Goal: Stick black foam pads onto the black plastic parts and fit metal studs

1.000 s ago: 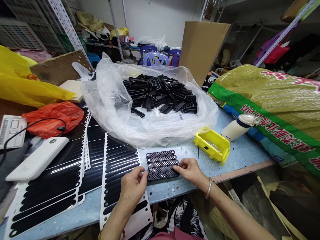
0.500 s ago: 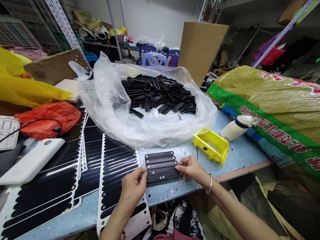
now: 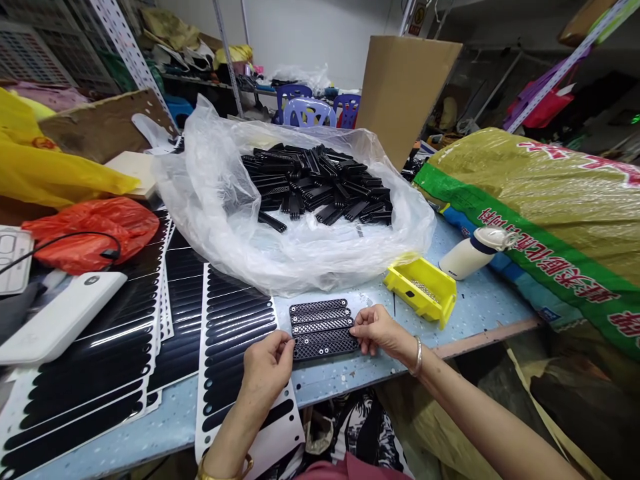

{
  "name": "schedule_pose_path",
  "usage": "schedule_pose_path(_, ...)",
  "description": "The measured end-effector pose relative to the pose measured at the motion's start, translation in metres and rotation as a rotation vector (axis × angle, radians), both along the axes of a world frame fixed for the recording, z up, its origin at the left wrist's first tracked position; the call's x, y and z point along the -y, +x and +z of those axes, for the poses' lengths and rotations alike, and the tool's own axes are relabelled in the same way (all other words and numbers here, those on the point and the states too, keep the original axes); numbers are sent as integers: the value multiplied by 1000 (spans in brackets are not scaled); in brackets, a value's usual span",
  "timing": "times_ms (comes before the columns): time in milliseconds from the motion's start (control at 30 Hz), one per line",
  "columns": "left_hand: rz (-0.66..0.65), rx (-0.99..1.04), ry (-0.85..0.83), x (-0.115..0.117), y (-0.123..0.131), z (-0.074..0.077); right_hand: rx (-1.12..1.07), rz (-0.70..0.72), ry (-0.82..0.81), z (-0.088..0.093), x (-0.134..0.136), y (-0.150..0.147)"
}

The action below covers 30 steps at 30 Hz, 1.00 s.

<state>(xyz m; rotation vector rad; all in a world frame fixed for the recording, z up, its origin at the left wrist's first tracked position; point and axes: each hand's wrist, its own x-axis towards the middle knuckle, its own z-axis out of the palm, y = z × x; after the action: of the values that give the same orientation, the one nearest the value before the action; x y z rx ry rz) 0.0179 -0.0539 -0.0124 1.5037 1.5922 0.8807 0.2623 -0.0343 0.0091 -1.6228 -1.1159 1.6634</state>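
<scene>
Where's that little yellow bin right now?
In the head view, the yellow bin sits on the speckled blue table, right of the person's right hand, between the clear plastic bag and the white bottle.

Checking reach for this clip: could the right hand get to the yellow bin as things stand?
Probably yes: the right hand is close, with nothing large between it and the yellow bin.

Black perforated plastic strips [image 3: 323, 327] lie flat, edge to edge, forming a small mesh-like panel between the person's left hand [image 3: 267, 380] and right hand [image 3: 380, 331]. Both hands touch the opposite ends of the nearest strip [image 3: 325, 345], which looks wider than the others.
</scene>
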Motion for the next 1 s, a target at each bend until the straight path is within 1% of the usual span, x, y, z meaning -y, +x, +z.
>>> schedule_pose_path(67,0,0,4,0,0,0,55,-11,24,-1,1,-3)
schedule_pose_path(133,-3,-2,8,0,1,1,51,-17,33,-1,1,-4)
schedule_pose_path(300,17,-12,4,0,1,1,-161,-56,-21,0,2,4)
schedule_pose_path(400,27,-19,-1,0,2,-1,-197,-85,-38,-1,2,7)
schedule_pose_path(500,25,-32,-2,0,1,-1,-177,-93,-36,-1,3,4)
schedule_pose_path(567,23,-35,-5,0,1,-1,-127,-100,-10,-1,3,1)
schedule_pose_path(700,21,-18,-9,1,1,-2,92,-126,123,-2,5,-9)
schedule_pose_path(767,30,-12,3,1,1,-3,162,-137,169,-2,6,-12)
schedule_pose_path(833,35,-8,18,1,2,-2,158,-140,180,-2,8,-12)
schedule_pose_path(1000,33,-20,47,1,2,1,30,-154,123,2,11,-3)
